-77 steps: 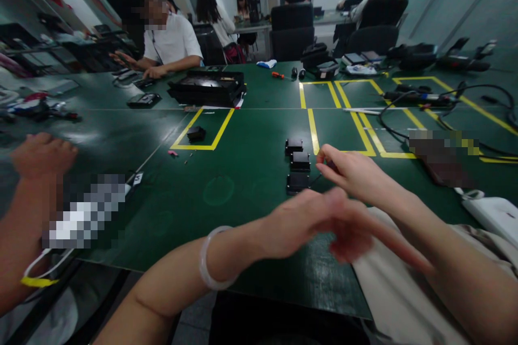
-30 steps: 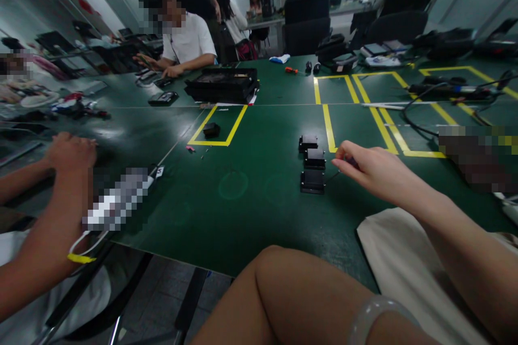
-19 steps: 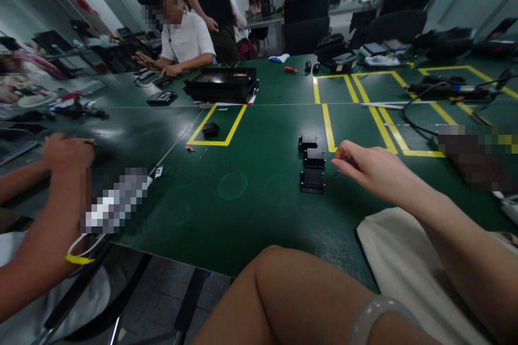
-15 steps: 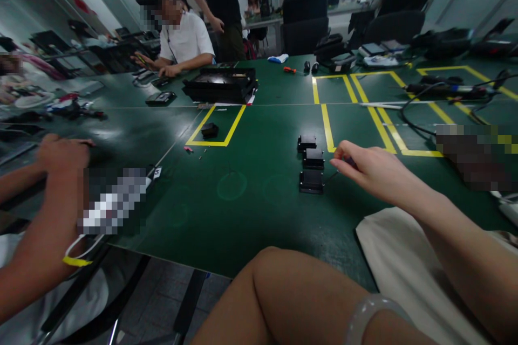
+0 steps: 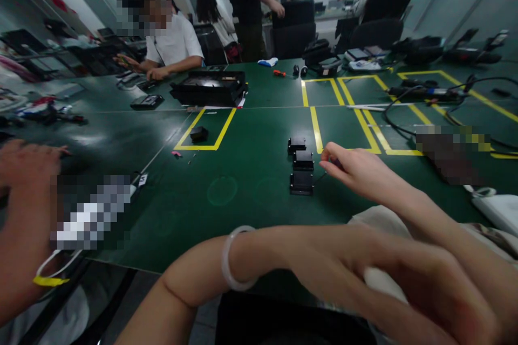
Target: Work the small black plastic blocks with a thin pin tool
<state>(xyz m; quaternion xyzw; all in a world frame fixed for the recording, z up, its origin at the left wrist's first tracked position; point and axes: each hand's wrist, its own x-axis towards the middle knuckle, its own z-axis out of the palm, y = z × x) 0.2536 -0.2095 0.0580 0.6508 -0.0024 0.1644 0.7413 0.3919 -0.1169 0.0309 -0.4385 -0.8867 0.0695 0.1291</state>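
Note:
My right hand [image 5: 350, 170] is closed in a pinch around a thin dark-shafted screwdriver [image 5: 321, 178]; its handle is mostly hidden by the fingers. The shaft slants down toward the nearest black block [image 5: 301, 182], but whether it touches cannot be told. Behind that block stand a second black block [image 5: 303, 160] and a third, farther black block [image 5: 297, 144], all with small bright spots at their corners. My left hand [image 5: 388, 264], below a pale bracelet [image 5: 226, 264], reaches across the front to the lower right. Its thumb and fingers are apart and blurred, with nothing visible in them.
Yellow tape [image 5: 318, 129] marks areas on the green table [image 5: 251, 205]. A small black part [image 5: 198, 133] lies within tape at the left, a large black case [image 5: 208, 89] behind it. Cables [image 5: 388, 118] lie right. A co-worker's arm [image 5: 28, 226] is at left.
My left hand has come into view, swinging across to the lower right. The right hand keeps its pinch on the screwdriver beside the blocks. The whole view has shifted slightly.

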